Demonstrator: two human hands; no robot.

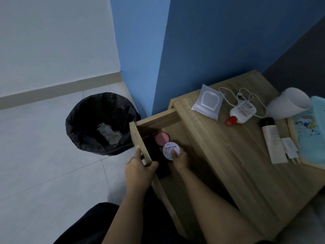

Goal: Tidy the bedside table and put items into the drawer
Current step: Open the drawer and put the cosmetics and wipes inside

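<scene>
Gripping white jar [171, 150] inside drawer [140, 140], right hand [182, 160]

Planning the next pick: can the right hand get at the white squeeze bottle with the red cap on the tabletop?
Probably yes, once the right hand lets go of the round white jar; the bottle lies uncovered, only a white cable looping beside it.

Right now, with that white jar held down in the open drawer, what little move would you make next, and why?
Probably let go of the white jar and lift the right hand out. The jar already sits low in the drawer beside the pink jar, while the left hand holds the drawer front. The wipes packet, bottle and tube wait on the table.
</scene>
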